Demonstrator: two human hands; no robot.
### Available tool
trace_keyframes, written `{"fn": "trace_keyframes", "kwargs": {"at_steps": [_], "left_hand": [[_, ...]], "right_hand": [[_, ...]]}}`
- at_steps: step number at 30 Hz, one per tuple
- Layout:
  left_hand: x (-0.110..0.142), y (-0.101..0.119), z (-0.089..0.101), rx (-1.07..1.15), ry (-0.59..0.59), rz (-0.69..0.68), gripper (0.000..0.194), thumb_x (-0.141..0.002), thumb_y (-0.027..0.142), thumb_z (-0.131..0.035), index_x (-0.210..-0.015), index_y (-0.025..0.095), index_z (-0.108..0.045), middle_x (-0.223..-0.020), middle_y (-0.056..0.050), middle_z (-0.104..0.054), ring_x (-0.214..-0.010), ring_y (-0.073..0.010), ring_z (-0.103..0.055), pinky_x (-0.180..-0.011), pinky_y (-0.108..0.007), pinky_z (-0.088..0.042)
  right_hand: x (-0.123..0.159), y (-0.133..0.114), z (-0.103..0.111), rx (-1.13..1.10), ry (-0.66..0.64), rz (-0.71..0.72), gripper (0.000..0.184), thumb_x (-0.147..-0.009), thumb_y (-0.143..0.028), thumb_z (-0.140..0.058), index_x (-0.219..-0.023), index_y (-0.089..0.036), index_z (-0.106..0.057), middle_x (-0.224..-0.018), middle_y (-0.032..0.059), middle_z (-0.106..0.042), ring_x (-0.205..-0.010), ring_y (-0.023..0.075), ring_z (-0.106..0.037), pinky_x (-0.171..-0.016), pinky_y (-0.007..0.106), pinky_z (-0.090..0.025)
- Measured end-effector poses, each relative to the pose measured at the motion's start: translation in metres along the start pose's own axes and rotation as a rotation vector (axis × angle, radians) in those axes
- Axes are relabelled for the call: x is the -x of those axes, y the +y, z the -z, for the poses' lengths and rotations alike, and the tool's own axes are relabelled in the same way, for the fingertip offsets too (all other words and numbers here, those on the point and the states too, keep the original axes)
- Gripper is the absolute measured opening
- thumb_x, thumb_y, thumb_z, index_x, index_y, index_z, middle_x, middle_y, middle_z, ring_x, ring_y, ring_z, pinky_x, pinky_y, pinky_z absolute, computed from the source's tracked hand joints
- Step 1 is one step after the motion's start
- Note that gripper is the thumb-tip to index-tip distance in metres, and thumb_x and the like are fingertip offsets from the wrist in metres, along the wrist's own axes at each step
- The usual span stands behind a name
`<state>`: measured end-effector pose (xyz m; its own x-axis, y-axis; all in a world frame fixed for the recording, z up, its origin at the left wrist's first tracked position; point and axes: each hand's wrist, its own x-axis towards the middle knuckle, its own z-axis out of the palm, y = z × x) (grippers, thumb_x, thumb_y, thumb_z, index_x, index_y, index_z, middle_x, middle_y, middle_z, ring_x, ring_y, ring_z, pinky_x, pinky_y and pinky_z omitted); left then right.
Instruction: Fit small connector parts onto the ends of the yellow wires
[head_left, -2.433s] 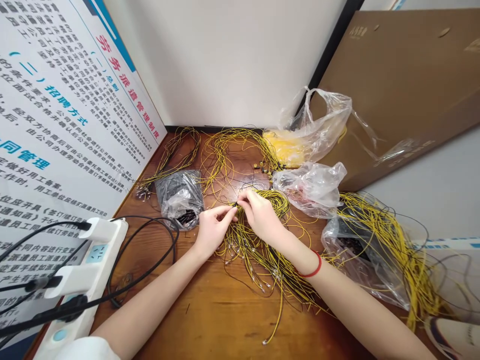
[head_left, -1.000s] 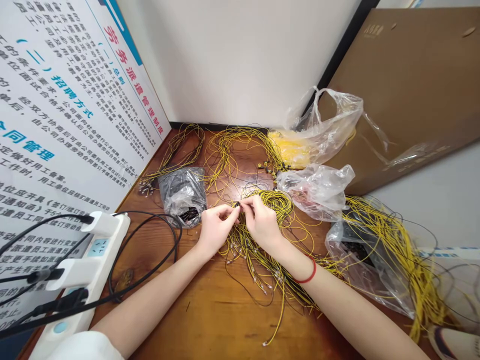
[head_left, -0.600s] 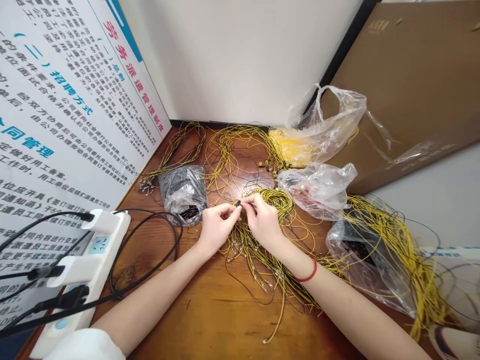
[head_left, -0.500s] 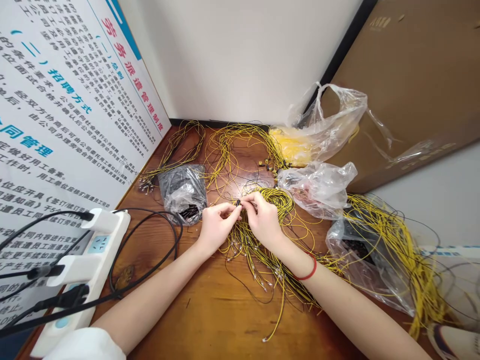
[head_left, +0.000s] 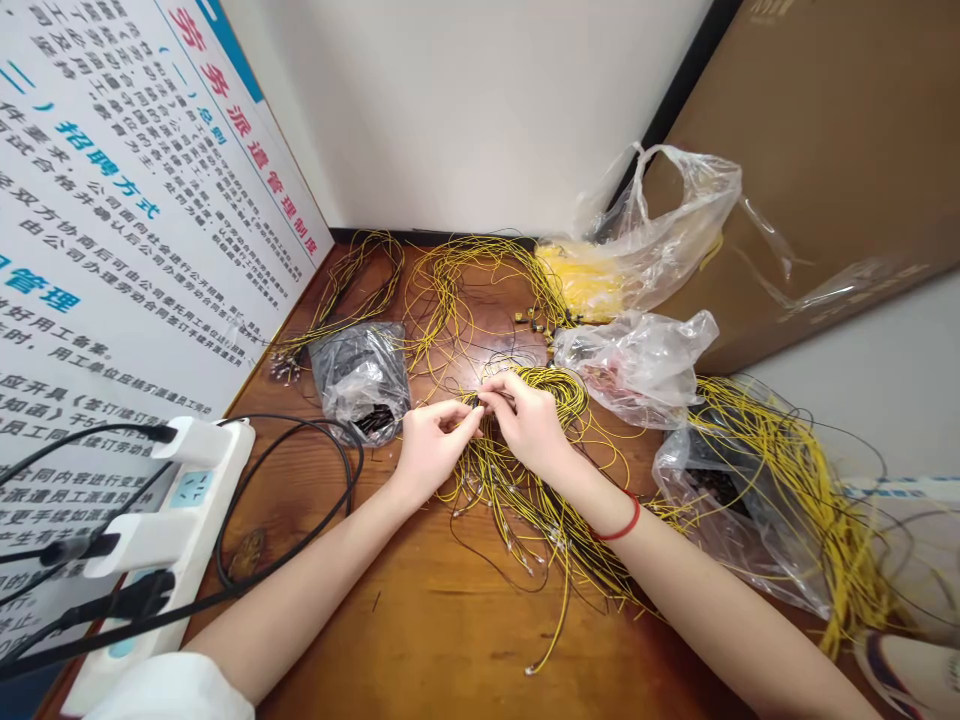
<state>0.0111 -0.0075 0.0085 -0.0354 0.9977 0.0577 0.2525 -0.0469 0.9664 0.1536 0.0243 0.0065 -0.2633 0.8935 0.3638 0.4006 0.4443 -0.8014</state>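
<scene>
Wood-topped table [head_left: 420, 630] set in a corner beneath a pale wall [head_left: 480, 110]: a person's two hands meet over one tangled heap of yellow-and-black wires [head_left: 555, 392], one of four such clusters on view. The left hand [head_left: 435, 443] and right hand [head_left: 531, 428] are drawn close, thumbs and forefingers pinched on one small dark piece [head_left: 475, 400] just above the heap, its detail hidden by the fingertips. One red cord [head_left: 621, 522] circles the right wrist. Four plastic bags surround the work: one dark bag [head_left: 364, 380] left of the hands and three to the right, a yellow-filled bag [head_left: 585, 280], a clear bag [head_left: 637, 360] showing red contents, and a clear bag [head_left: 739, 530] with black pieces. At left, one white power strip [head_left: 187, 570] carries two white adapters [head_left: 196, 440] and one black plug [head_left: 146, 597]. Beside it, one printed board [head_left: 150, 300] bears the red heading "劳务派遣管理制度", with "总则" and "招聘方式" in blue. Lettering on one brown panel [head_left: 840, 170] is too faint to read.
</scene>
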Motion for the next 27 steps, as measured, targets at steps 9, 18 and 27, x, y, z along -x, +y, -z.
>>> {"fn": "trace_keyframes", "kwargs": {"at_steps": [9, 18, 27], "left_hand": [[-0.0038, -0.0014, 0.0010, 0.097, -0.011, 0.047, 0.025, -0.075, 0.037, -0.064, -0.065, 0.014, -0.069, -0.053, -0.002, -0.066, -0.050, -0.0125, -0.058, -0.053, -0.023, -0.046], [-0.0063, -0.0015, 0.0029, 0.120, 0.017, 0.057, 0.027, -0.074, 0.039, -0.066, -0.064, 0.014, -0.068, -0.054, -0.002, -0.066, -0.051, -0.0128, -0.059, -0.054, -0.023, -0.047], [-0.0046, -0.0020, 0.0020, 0.074, 0.040, 0.035, 0.027, -0.075, 0.038, -0.065, -0.061, 0.015, -0.067, -0.054, -0.002, -0.065, -0.050, -0.0122, -0.057, -0.052, -0.022, -0.044]], "right_hand": [[0.0023, 0.0019, -0.0066, -0.261, 0.029, -0.159, 0.008, -0.085, -0.024, -0.054, -0.078, -0.020, -0.054, -0.067, 0.0007, -0.066, -0.063, 0.0143, -0.066, -0.062, 0.027, -0.054], [0.0013, 0.0016, -0.0058, -0.375, 0.005, -0.201, 0.014, -0.080, -0.028, -0.063, -0.090, -0.019, -0.059, -0.083, 0.0051, -0.072, -0.079, 0.0171, -0.071, -0.074, 0.031, -0.059], [-0.0002, -0.0012, -0.0003, -0.170, -0.001, -0.118, 0.006, -0.082, -0.024, -0.058, -0.079, -0.019, -0.059, -0.073, 0.0018, -0.067, -0.067, 0.0135, -0.066, -0.064, 0.026, -0.056]]}}
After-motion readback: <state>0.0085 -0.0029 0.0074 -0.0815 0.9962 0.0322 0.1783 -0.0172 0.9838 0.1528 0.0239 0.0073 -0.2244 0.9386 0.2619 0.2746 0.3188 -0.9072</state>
